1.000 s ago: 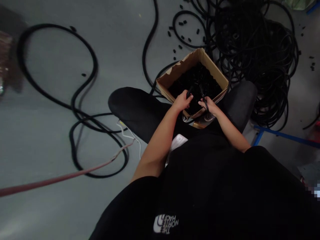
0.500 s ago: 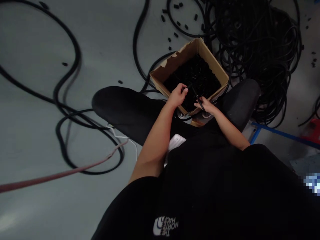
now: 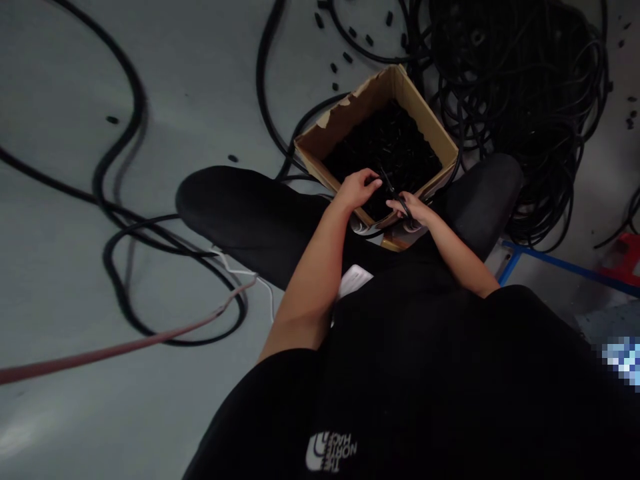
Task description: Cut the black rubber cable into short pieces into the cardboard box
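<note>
Over the front corner of a cardboard box (image 3: 430, 123), both hands work close together. My right hand (image 3: 414, 208) is closed around the dark handles of a pair of scissors (image 3: 391, 188). The blades point up and left, towards my other hand. My left hand (image 3: 357, 189) pinches a black rubber hose (image 3: 371, 178), mostly hidden by the fingers, at the blade tips. Many short black pieces (image 3: 387, 137) fill the lower part of the box.
A large tangle of black hose (image 3: 520, 100) lies right of the box. Loose black pieces (image 3: 347, 57) are scattered beyond it. A long hose (image 3: 137, 100) loops across the floor at left. A reddish cord (image 3: 150, 340) runs in from the left. A blue frame (image 3: 560, 261) stands at right.
My left hand has shifted slightly to the right, nearer the scissors. The scissors still point up and left in my right hand. The whole view has tilted a little.
</note>
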Demonstrator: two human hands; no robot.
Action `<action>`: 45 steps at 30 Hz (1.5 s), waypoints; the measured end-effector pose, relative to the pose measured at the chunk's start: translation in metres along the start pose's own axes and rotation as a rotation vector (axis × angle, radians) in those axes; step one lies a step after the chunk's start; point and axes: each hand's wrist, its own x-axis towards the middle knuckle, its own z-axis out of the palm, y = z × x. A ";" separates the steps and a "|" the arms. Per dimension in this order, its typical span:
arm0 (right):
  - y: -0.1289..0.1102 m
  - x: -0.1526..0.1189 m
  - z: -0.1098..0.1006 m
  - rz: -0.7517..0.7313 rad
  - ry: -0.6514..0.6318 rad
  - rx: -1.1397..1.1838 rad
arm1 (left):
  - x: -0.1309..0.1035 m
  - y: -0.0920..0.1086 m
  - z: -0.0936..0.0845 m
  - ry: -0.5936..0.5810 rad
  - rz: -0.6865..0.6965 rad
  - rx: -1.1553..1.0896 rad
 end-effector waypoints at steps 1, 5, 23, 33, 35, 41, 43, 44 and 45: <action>0.001 0.000 0.000 0.005 -0.005 0.013 | 0.000 -0.001 0.000 0.002 -0.001 0.006; 0.004 0.002 0.001 0.032 0.033 0.125 | 0.000 0.001 -0.003 0.023 -0.006 0.019; -0.005 -0.012 -0.005 -0.064 -0.043 0.263 | -0.001 0.000 -0.004 0.086 -0.046 -0.028; -0.008 -0.016 -0.006 -0.033 -0.004 0.295 | 0.006 -0.007 0.005 0.036 -0.025 -0.063; -0.006 -0.014 -0.005 -0.042 0.007 0.301 | 0.006 -0.006 0.005 0.036 -0.026 -0.072; -0.005 -0.007 0.002 -0.049 0.045 0.331 | 0.000 0.007 0.002 0.058 -0.109 -0.027; -0.006 -0.008 0.005 -0.033 0.055 0.344 | -0.003 0.010 0.002 0.069 -0.128 0.000; -0.007 -0.009 0.007 -0.026 0.065 0.345 | -0.004 0.010 0.002 0.075 -0.130 0.009; -0.007 -0.010 0.007 -0.019 0.078 0.341 | -0.005 0.010 0.003 0.081 -0.127 0.014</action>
